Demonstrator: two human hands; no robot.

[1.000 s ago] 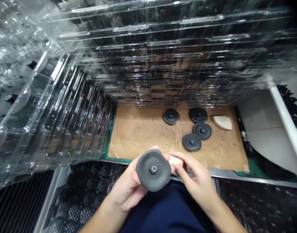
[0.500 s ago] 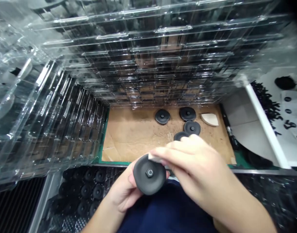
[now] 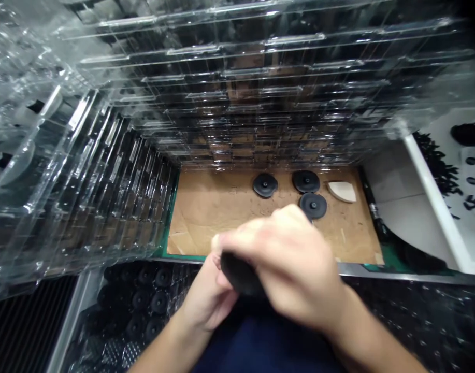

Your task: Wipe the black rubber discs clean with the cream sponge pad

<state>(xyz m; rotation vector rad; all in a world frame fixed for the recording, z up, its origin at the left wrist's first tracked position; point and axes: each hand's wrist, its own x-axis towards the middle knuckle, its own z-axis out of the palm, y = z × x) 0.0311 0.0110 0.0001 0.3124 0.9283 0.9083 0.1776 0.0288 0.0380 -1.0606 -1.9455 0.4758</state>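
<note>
My left hand is closed round the edge of a round black rubber-like disc, held tilted above the bench's front edge. My right hand lies across the top of that disc, fingers curled and blurred by motion. A half second ago a small pale piece showed under its fingertips; now the fingers hide it. Beyond the hands, three similar discs with a central nut, one left, one at the back and one nearer, lie on brown cardboard. Beside them rests a cream wedge-shaped piece.
Tall stacks of clear plastic trays stand at the back and on the left. A tray of black discs sits below the bench edge. At the right, a white-edged box wall borders a surface with black parts.
My right hand has swept left and over the disc, covering much of its face. The disc has tilted, and its central nut no longer shows. The view has shifted slightly.
</note>
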